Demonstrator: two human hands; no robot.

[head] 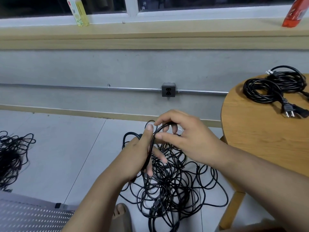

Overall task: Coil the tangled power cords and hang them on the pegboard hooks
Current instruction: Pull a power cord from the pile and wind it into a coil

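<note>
Head view looked down on a tangle (168, 185) of thin, glossy black cords sprawled in loose loops over pale floor tiles (70, 153); the left hand (140, 154) was closed around a bunch of strands that ran up across its palm, thumb raised; the right hand (187, 136) pinched a curved loop (160, 127) between thumb and forefinger, just above the left thumb, the other fingers curled; both hands hung over the tangle's far edge. A round wooden table (260, 134), smooth-grained, stood at the right, its rim close beside the right forearm; two coiled cords (274, 87) with pronged plugs lay on it. Another loose black heap (11, 153) lay well apart at the left edge; open tile lay between. A perforated white pegboard (30, 216) lay flat at the lower left.
</note>
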